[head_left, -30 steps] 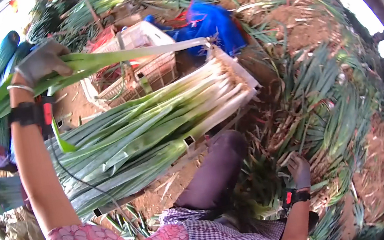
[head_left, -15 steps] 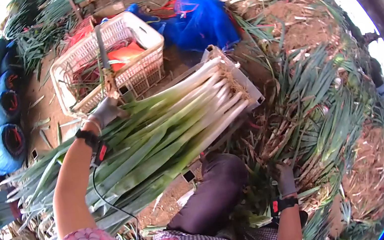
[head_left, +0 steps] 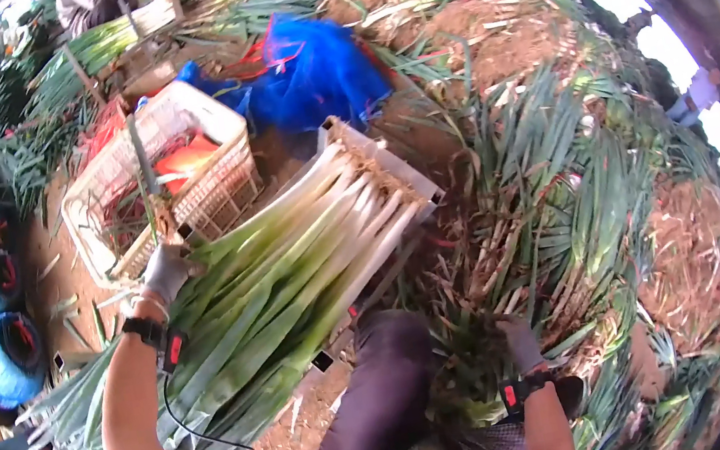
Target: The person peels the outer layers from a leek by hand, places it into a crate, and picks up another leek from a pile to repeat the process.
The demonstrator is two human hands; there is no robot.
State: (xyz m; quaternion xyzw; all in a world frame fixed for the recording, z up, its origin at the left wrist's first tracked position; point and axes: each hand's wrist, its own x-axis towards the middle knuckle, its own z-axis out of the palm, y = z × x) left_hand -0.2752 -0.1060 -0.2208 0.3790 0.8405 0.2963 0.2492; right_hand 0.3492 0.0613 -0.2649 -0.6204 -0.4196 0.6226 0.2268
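Note:
A thick layer of leeks (head_left: 291, 264) lies on a low metal rack, roots and white stems to the upper right, green leaves trailing lower left. My gloved left hand (head_left: 168, 272) is at the layer's far edge, by the foot of an upright metal bar (head_left: 145, 165). Its fingers are curled, but what they hold is hidden. On my right, my gloved right hand (head_left: 522, 345) reaches down to loose leeks (head_left: 529, 278) heaped on the ground. Its fingertips blend into the heap, so their grip cannot be made out.
Beyond the rack stand a pale plastic crate (head_left: 217, 186) with red and orange material inside and a blue mesh bag (head_left: 312, 72). Wrapped blue bundles (head_left: 13, 355) are stacked at far left. Another person's leg (head_left: 94, 5) shows at the top. My knee (head_left: 382, 363) is beside the rack.
The whole view has shifted, so the rack and crate appear farther left and lower. Both hands stay near the same things, and another person's leg has come into sight at the top.

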